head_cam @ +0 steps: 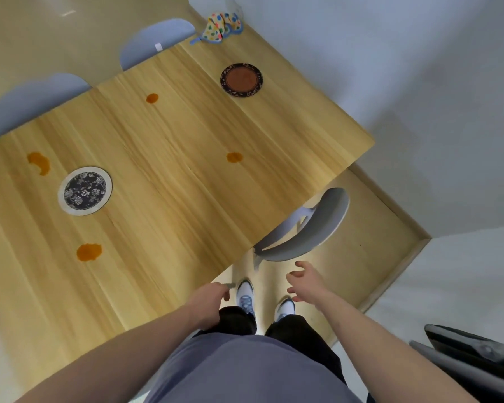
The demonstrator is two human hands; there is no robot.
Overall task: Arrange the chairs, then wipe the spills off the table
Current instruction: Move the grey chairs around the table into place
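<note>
chairs abt done, near chair (309,228) tucked; 4 spills (89,252) left. r hand (306,280) open, empty; l hand (211,295) loosely curled, empty.

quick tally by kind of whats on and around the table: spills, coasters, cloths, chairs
orange spills: 4
round coasters: 2, floral coaster and brown coaster
spotted cloth: 1
grey chairs: 3
total: 10

The table (172,146) hides most of three chairs (only backrests show) and runs off frame left.
</note>
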